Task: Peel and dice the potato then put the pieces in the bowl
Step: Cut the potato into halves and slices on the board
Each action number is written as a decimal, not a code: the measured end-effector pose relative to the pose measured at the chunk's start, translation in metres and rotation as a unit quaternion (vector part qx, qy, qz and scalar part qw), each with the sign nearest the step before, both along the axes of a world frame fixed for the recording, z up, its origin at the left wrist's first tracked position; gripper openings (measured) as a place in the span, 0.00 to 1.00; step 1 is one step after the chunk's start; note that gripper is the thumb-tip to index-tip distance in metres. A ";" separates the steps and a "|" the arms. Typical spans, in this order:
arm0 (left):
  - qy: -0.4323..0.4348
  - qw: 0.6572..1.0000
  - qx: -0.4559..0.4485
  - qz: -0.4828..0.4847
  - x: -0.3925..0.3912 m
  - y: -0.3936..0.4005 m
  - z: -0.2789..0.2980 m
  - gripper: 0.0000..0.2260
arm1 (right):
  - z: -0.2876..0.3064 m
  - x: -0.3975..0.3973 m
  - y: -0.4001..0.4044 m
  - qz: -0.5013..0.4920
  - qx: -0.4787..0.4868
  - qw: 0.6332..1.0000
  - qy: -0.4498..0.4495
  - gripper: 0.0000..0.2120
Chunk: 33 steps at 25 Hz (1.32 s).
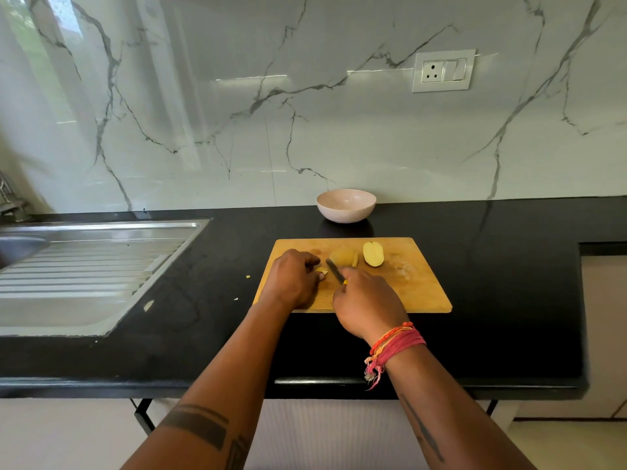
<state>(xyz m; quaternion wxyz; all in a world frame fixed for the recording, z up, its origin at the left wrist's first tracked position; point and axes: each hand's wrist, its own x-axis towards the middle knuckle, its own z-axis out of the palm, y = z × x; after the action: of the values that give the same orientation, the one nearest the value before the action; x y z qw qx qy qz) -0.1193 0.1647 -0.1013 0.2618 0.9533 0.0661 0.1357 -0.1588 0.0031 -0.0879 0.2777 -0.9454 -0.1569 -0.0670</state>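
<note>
Head view: dicing underway. Left hand (pixel 293 278) pinches a small potato piece (pixel 321 270) on the cutting board (pixel 420 290), right hand (pixel 368 301) w/ grip curled round the knife (pixel 335 271), blade beside that piece. Two larger potato halves (pixel 373 254) lie just behind; bowl (pixel 346 205) sits behind the board on the desk, looks empty. Next, I'd say: steady downward cuts, fingertips tucked clear

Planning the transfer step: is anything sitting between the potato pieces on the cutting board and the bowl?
Nothing visible does. The bowl stands just beyond the cutting board on bare black counter; the potato pieces lie near the board's far edge, facing it.
</note>
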 end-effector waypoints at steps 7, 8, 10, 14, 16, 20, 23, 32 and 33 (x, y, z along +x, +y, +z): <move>-0.005 0.999 -0.016 0.027 0.002 0.000 -0.003 0.12 | -0.003 -0.001 0.007 0.016 -0.007 1.000 -0.021 0.21; -0.002 0.999 -0.017 0.031 0.003 -0.001 -0.003 0.11 | -0.003 0.000 0.007 0.017 -0.008 1.000 -0.022 0.21; 0.003 0.999 -0.025 0.040 0.003 -0.001 -0.003 0.10 | -0.003 0.000 0.009 0.019 -0.013 0.999 -0.022 0.20; 0.006 0.997 -0.050 0.053 0.003 -0.001 -0.001 0.07 | 0.001 0.006 0.018 0.041 -0.025 0.999 -0.013 0.16; 0.001 0.996 -0.062 0.060 0.003 -0.002 0.000 0.05 | 0.005 0.010 0.022 0.048 -0.043 0.998 -0.006 0.14; -0.013 0.995 -0.063 0.071 0.002 -0.006 -0.002 0.06 | -0.001 0.003 0.019 0.042 -0.080 0.996 -0.026 0.13; -0.008 0.996 -0.059 0.068 0.003 -0.007 -0.003 0.07 | -0.010 -0.013 0.007 0.042 -0.088 0.995 -0.034 0.20; 0.005 0.998 -0.046 0.029 0.000 0.003 -0.002 0.18 | -0.005 -0.013 0.007 0.023 -0.021 0.998 -0.060 0.23; 0.001 0.998 -0.048 0.031 0.000 0.004 -0.003 0.18 | -0.004 -0.012 0.011 0.023 -0.020 0.998 -0.059 0.22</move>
<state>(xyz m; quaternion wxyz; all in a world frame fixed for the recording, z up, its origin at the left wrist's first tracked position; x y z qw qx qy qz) -0.1197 0.1687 -0.1041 0.3027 0.9373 0.1021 0.1397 -0.1704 0.0140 -0.0916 0.2508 -0.9412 -0.1964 -0.1127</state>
